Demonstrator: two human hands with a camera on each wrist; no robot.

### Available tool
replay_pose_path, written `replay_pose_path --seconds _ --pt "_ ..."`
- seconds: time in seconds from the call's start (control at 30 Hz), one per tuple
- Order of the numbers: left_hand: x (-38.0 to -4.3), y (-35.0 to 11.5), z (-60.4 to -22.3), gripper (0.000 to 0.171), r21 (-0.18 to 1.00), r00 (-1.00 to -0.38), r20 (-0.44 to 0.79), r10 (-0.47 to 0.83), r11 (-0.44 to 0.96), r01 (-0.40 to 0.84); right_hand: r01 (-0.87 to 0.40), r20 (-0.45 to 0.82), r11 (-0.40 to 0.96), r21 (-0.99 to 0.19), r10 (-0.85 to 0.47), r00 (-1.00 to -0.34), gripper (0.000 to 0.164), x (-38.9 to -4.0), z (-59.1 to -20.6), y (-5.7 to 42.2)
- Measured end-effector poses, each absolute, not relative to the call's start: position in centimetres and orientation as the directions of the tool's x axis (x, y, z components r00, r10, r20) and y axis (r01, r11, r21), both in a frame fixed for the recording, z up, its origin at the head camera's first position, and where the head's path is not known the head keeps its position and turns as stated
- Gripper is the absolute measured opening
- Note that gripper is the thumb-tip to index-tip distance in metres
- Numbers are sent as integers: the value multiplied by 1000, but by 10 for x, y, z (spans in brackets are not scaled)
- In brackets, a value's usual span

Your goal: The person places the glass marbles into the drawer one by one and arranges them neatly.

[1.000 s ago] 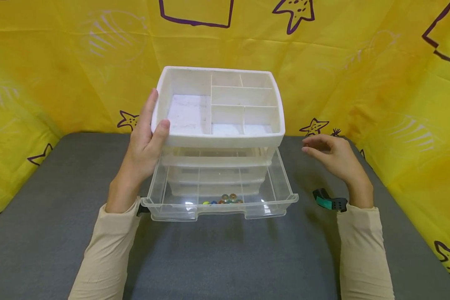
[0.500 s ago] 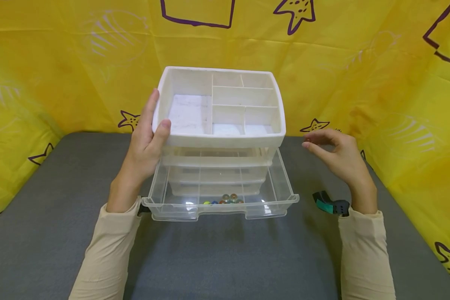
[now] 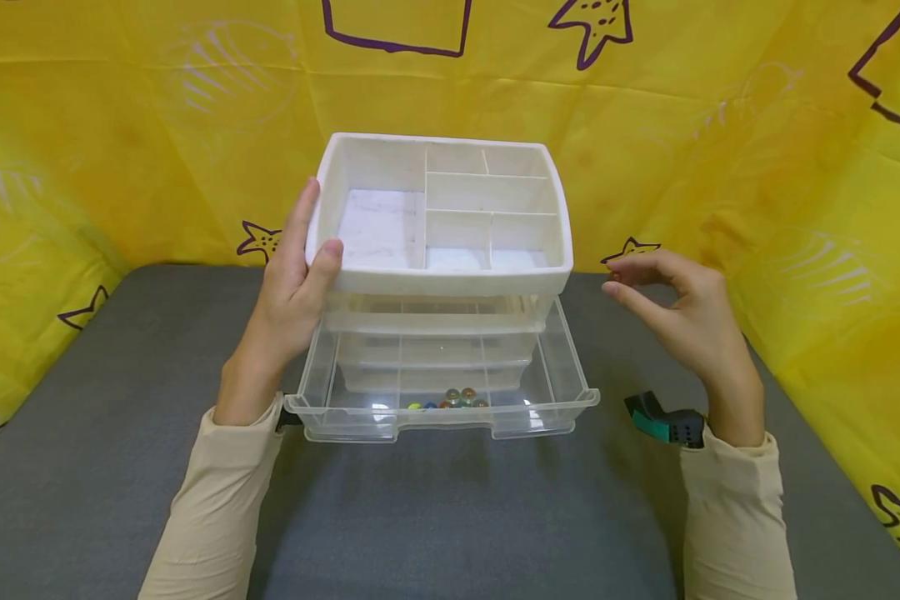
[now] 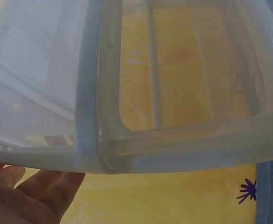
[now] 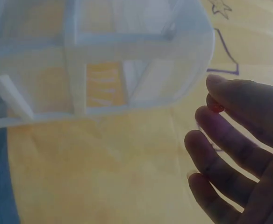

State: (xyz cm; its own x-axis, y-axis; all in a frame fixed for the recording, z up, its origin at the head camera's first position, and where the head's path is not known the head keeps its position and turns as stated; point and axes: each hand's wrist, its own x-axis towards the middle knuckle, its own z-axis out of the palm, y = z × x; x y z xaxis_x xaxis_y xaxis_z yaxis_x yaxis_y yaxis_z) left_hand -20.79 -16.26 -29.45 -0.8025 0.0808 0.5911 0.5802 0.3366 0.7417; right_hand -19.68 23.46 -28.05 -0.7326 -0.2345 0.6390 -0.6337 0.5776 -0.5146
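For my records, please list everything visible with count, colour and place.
organizer: one, white, centre
drawer: one, clear, pulled out at organizer's front
marbles: several, mixed colours, in the drawer
small round thing: one, reddish, in right grip
table: one, grey, beneath
cloth: count unclear, yellow, dark-patterned, behind table
straps: two, black (one partly teal), at wrists
sleeves: two, beige, on arms
left grip: one, bare, holding organizer's left side
right grip: one, bare, right of organizer

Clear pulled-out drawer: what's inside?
Near the front of the drawer lie several marbles, yellow and blue among them. Its rear is hidden by the white organizer; anything there cannot be seen.
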Motion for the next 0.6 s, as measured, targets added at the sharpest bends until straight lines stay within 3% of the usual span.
replay_pose_path --seconds 0.6 --pt "-208 -163 -294 62 740 -804 590 81 345 578 -761 716 499 -414 -337 -611 36 -171 -265 207"
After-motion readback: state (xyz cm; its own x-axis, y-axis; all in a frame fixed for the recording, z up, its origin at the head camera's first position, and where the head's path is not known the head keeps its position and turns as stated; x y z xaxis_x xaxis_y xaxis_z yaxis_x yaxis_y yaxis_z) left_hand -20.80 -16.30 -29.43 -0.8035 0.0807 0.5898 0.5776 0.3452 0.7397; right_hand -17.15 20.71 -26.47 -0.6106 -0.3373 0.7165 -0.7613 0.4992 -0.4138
